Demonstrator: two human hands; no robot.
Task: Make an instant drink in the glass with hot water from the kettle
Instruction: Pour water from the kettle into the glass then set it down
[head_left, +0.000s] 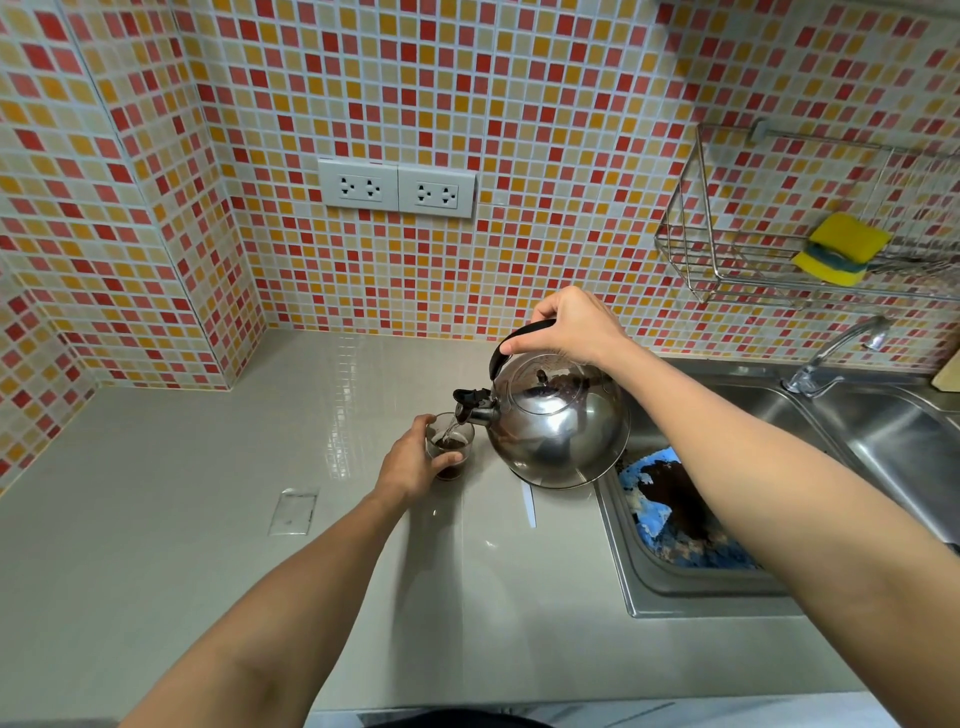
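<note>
Tiled wall (519, 104) across far side & left, small red/orange/cream squares. Grey counter (182, 519) from near edge to wall, glossy. Steel sink (883, 441) at right, set into counter; blue cloth (670, 514) w/ dark stains lying in near-left basin. Tap (836, 353) at far edge of sink, spout to the left. Wire rack (727, 260) on wall, far right, above tap; yellow sponge (841, 249) inside, green side partly showing.

Steel kettle (558, 426) lifted & tilted left, centre-right of counter, just left of sink edge; black spout cap open, spout right over glass rim, thin stream of water running in. Double socket (397, 187) on wall, far centre. Clear wrapper (293, 512), flat on counter, near-left of glass. White strip (529, 504) on counter just under kettle, near side.

Right hand (571, 327) closed round black kettle handle from above, fingers curled over far side, thumb along the left end. Left hand (415, 462) wrapped round glass (451, 449) from left: thumb across near side, fingers round far side, firm hold. Glass upright on counter, centre, just left of kettle, dark brown liquid in lower part.
</note>
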